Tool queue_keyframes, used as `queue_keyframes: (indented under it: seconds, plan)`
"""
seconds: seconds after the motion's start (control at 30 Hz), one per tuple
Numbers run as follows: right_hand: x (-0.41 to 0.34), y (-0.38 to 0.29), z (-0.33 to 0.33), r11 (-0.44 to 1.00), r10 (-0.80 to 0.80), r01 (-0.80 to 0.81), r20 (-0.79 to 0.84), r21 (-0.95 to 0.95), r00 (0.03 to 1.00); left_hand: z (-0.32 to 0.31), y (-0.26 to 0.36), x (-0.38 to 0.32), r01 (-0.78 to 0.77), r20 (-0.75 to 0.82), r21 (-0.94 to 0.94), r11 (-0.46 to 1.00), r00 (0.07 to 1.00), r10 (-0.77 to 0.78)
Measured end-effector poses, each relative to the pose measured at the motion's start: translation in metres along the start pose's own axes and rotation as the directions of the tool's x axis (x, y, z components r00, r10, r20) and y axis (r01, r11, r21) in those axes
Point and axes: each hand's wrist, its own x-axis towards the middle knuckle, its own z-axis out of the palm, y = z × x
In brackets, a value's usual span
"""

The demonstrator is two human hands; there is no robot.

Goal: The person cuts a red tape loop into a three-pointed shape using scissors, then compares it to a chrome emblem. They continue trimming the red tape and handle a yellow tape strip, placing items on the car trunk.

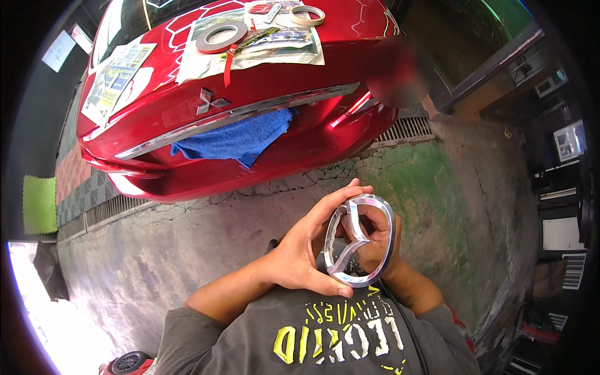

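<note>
My left hand (300, 248) grips the rim of a chrome oval car emblem (390, 234) with a wing-shaped inner bar, thumb at its lower edge and fingers at its upper edge. Behind the emblem, my right hand (375, 239) has curled fingers that show through its opening; whether they grip it is unclear. In front of me is the rear of a red car (300, 154). Its trunk bears a three-diamond Mitsubishi emblem (210, 101) above a chrome trim strip (300, 97). A blue towel (239, 136) hangs just below that strip.
Newspaper sheets (197, 65) lie on the trunk under a grey-red tape roll (202, 43) and a cream masking tape roll (320, 18). More printed paper (112, 84) rests at the left. A floor grate (405, 128) runs beside the car over cracked concrete (178, 253).
</note>
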Motion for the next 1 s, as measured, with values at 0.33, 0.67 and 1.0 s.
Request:
queue_keyframes:
  seconds: [0.33, 0.67, 1.0]
  plan:
    - [0.001, -0.007, -0.003, 0.99, 0.08, -0.084, 0.037, 0.11, 0.996, -0.003, 0.006, 0.001, -0.022, 0.012, 0.097, 0.995, 1.0, 0.021]
    - [0.002, -0.007, -0.005, 0.976, 0.111, -0.123, 0.075, 0.178, 0.991, 0.003, 0.001, 0.003, -0.006, 0.008, 0.009, 1.0, 1.0, 0.006]
    - [0.0, 0.007, 0.0, 0.999, -0.019, 0.021, -0.039, 0.034, 0.999, -0.013, 0.0, 0.003, -0.085, 0.072, 0.196, 0.977, 0.995, 0.072]
